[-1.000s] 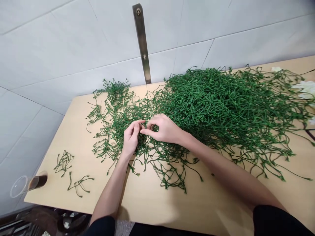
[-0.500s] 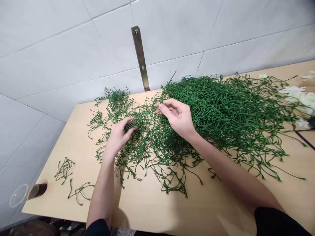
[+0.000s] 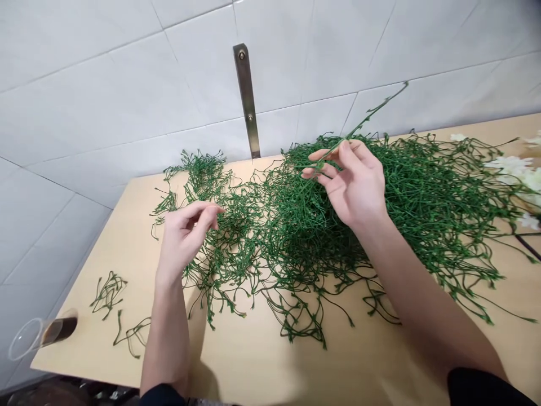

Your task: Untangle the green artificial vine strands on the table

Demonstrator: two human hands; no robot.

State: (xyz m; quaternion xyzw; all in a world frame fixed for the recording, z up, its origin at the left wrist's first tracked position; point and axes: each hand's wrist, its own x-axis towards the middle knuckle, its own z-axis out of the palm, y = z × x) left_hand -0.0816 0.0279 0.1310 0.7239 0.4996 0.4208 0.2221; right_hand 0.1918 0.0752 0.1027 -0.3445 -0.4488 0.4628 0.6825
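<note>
My right hand (image 3: 358,183) pinches a long green artificial stem (image 3: 374,111) with small buds between thumb and fingers. The stem slants up to the right, in front of the wall. Behind and beneath this hand lies a big tangled heap of thin green plastic stems (image 3: 422,203). My left hand (image 3: 182,237) hovers over the left, looser part of the stems (image 3: 243,217), thumb and fingertips pressed together. Whatever may be in that pinch is too small or too hidden to make out.
Small stem clusters lie on the wooden table (image 3: 253,366) at the left. A clear plastic cup (image 3: 59,330) with dark liquid stands near the left edge. White artificial flowers (image 3: 509,168) are at the far right. A metal bracket (image 3: 247,101) is fixed to the tiled wall.
My right hand has moved right and up, and the stem in it now points further right. My left hand has drawn back left, its fingers closing from a loose curve into a pinch.
</note>
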